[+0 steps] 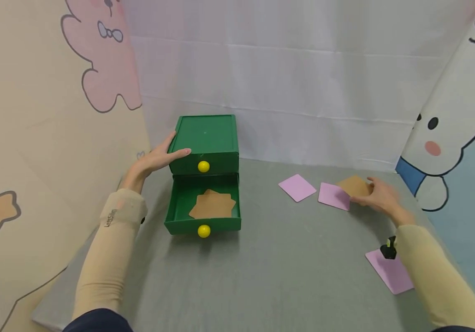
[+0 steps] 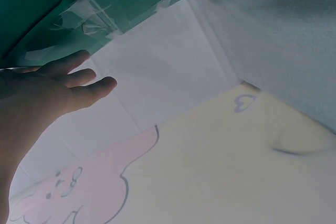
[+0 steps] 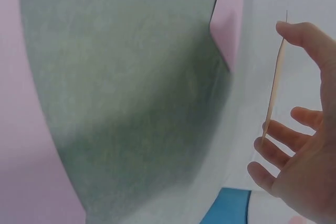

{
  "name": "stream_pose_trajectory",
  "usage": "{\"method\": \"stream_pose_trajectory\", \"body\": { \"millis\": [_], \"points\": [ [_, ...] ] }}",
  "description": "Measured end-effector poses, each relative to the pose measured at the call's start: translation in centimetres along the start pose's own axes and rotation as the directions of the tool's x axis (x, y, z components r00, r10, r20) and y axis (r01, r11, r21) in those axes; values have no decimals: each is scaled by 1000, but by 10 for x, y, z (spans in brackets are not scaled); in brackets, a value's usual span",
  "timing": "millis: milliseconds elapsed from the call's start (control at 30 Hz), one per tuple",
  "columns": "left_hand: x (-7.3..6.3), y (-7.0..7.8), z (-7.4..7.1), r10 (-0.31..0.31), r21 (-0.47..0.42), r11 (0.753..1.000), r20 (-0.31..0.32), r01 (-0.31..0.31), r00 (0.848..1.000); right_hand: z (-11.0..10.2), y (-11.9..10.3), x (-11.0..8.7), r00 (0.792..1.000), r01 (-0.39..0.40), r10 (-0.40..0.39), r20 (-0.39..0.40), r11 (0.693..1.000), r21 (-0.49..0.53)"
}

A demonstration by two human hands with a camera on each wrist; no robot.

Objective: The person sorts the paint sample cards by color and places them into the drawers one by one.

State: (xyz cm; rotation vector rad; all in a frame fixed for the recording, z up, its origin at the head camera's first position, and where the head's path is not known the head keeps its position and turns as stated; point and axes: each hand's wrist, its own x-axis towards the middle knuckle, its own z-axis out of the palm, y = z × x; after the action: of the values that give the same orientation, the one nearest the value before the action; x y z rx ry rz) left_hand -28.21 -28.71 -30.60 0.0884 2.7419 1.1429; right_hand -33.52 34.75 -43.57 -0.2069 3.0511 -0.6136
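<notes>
A green two-drawer box (image 1: 206, 133) with yellow knobs stands left of centre, its lower drawer (image 1: 202, 225) pulled out. Several tan cards (image 1: 212, 206) lie overlapped inside that drawer. My left hand (image 1: 156, 157) rests against the box's upper left side, thumb along the top front edge and fingers extended; the left wrist view shows these fingers (image 2: 92, 95) beside the taped green wall. Over on the right, my right hand (image 1: 380, 196) holds one tan card (image 1: 354, 185) by its edges between thumb and fingers. In the right wrist view this card (image 3: 274, 87) appears edge-on.
Pink cards lie on the grey table: one card (image 1: 297, 187) right of the box, another card (image 1: 333, 196) beside the held one, and a third card (image 1: 391, 272) partly under my right forearm. A white curtain (image 1: 287, 92) hangs behind; printed cartoon sheets line both sides.
</notes>
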Motion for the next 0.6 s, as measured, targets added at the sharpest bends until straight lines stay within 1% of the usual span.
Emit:
{"method": "stream_pose_trajectory", "body": {
  "millis": [167,367,500,600],
  "points": [
    [3,-3,2,12,-11,1000,-10,-13,1000,0,-22,-5,993,105,-105,-51,994,10],
    [4,-6,2,14,-10,1000,-13,-14,1000,4,-53,-15,969,218,-215,-125,976,13],
    [4,-6,2,14,-10,1000,-11,-14,1000,9,-72,-19,956,265,-262,-133,964,0],
    [3,-6,2,12,-5,1000,-14,-12,1000,12,-84,-22,952,282,-280,-127,960,-3]
  ]
}}
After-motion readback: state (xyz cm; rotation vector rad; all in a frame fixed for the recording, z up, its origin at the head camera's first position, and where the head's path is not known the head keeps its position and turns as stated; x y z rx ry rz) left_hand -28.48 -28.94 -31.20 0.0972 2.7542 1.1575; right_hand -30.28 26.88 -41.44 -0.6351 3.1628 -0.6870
